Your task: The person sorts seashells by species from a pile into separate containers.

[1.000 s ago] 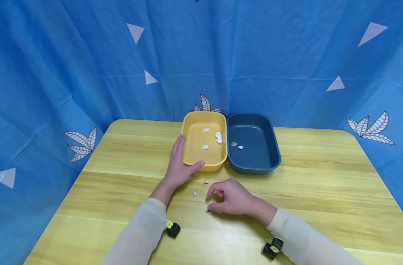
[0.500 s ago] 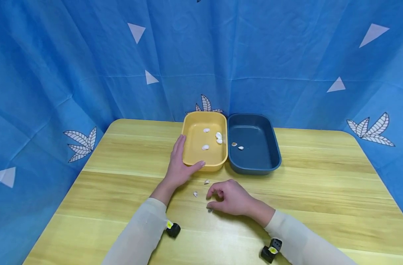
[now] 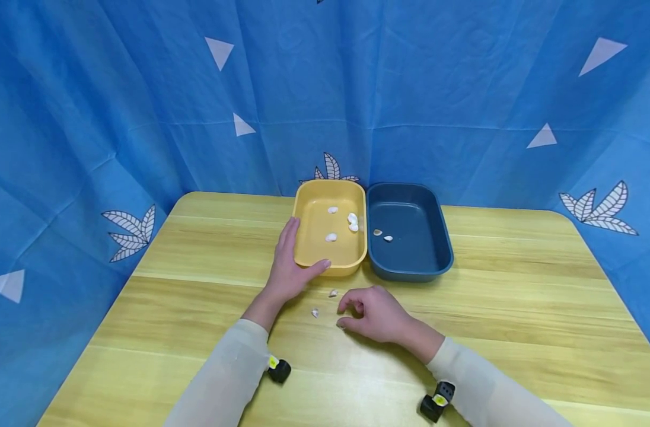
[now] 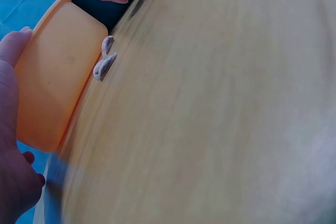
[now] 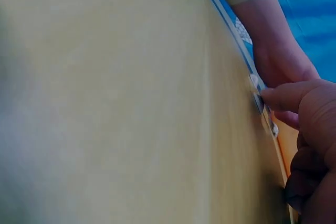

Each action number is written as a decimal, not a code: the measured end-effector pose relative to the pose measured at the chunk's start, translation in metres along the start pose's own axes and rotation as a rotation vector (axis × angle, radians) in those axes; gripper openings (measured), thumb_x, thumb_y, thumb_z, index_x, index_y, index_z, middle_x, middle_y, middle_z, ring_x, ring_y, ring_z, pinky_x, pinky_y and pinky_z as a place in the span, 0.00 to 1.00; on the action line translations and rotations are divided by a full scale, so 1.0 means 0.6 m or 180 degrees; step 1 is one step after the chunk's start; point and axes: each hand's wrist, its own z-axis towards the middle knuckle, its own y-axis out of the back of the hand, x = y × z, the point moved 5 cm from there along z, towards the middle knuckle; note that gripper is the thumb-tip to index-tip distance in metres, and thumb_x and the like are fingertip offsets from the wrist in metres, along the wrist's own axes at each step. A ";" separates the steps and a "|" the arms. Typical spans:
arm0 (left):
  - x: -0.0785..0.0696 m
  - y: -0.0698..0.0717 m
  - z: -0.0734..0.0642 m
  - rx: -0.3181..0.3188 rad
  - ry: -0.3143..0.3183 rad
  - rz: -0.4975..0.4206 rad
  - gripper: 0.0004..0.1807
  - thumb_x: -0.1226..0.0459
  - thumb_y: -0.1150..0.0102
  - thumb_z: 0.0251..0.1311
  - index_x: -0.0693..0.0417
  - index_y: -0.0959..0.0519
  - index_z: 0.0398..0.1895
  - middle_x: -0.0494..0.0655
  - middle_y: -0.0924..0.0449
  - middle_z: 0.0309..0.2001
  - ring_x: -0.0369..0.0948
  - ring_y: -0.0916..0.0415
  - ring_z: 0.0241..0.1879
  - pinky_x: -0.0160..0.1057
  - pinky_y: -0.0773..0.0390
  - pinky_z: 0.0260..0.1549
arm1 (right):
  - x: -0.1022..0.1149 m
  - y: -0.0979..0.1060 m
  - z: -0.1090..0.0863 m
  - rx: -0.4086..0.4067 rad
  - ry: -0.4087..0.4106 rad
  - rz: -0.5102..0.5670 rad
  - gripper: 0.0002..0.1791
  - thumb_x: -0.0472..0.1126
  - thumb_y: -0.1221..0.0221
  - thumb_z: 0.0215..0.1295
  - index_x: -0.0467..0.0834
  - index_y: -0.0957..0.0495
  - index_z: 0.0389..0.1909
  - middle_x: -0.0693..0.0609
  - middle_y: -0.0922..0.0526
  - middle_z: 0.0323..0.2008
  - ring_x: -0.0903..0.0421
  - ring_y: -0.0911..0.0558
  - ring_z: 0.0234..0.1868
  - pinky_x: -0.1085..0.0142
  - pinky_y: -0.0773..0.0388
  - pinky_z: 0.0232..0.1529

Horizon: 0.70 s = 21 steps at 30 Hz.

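My left hand (image 3: 290, 273) lies against the near left corner of a yellow tray (image 3: 315, 219), fingers straight along its side and thumb at the front rim. My right hand (image 3: 381, 314) hovers low over the table, its fingers bent and the thumb apart from the index finger. Right at that thumb's tip is a small dark shell (image 5: 259, 103), mostly hidden from the head camera. Two more small shells lie on the table: one shell (image 3: 333, 293) close to the yellow tray, another shell (image 3: 315, 312) a bit nearer to me.
Several white shells (image 3: 331, 237) lie inside the yellow tray. A dark blue tray (image 3: 418, 237) stands against its right side, with two small shells (image 3: 388, 238) in it. Behind the wooden table (image 3: 517, 296) hangs a blue patterned curtain (image 3: 437, 89).
My right hand has shifted slightly away from me, toward the trays, and the shell at its thumb has moved along with it. My left hand has kept its place on the yellow tray.
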 end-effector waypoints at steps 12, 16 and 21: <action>-0.003 0.001 0.000 0.0009 0.0027 0.0020 0.61 0.43 0.27 0.51 0.41 0.57 0.82 0.34 0.64 0.79 0.43 0.61 0.76 0.54 0.52 0.70 | -0.025 0.026 -0.003 -0.0024 -0.0258 0.0278 0.09 0.34 0.31 0.55 0.49 0.15 0.36 0.63 0.41 0.13 0.65 0.40 0.17 0.68 0.34 0.26; -0.003 0.001 0.000 -0.0003 -0.0004 0.0024 0.61 0.43 0.27 0.51 0.45 0.56 0.81 0.35 0.63 0.79 0.44 0.61 0.76 0.55 0.52 0.70 | -0.025 0.024 -0.002 0.0025 -0.0250 0.0150 0.10 0.36 0.29 0.53 0.50 0.15 0.37 0.63 0.40 0.13 0.66 0.39 0.18 0.67 0.33 0.26; -0.003 0.001 0.000 -0.0010 -0.0054 0.0026 0.62 0.43 0.27 0.51 0.46 0.56 0.81 0.37 0.63 0.79 0.45 0.60 0.76 0.55 0.51 0.70 | -0.021 0.017 -0.001 0.0081 -0.0185 0.0054 0.11 0.40 0.27 0.53 0.51 0.15 0.37 0.64 0.39 0.13 0.66 0.38 0.18 0.67 0.33 0.26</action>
